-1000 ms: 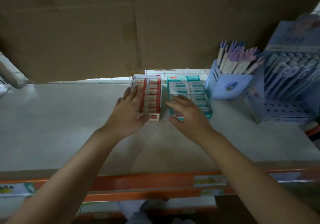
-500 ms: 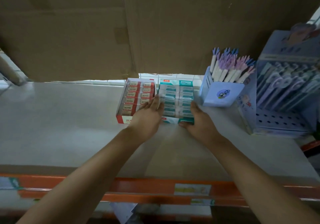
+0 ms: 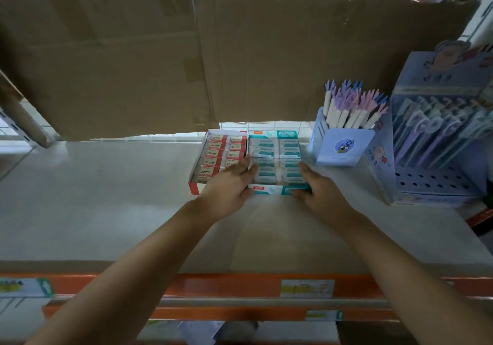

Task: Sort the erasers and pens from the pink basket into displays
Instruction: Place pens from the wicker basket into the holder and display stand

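Gap closed, teal box (image 3: 276, 155) against red box (image 3: 217, 149); wide shelf (image 3: 93, 198) leftward

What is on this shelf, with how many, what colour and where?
red eraser box: one, red and white, mid shelf
teal eraser box: one, teal and white, right beside the red one
pen cup: one, light blue, right of teal box
pen display: one, blue, far right
cardboard: sheets, brown, at the back
shelf: one, grey, orange front rail
left grip: one, bare, on teal box's left edge
right grip: one, bare, at its right front corner
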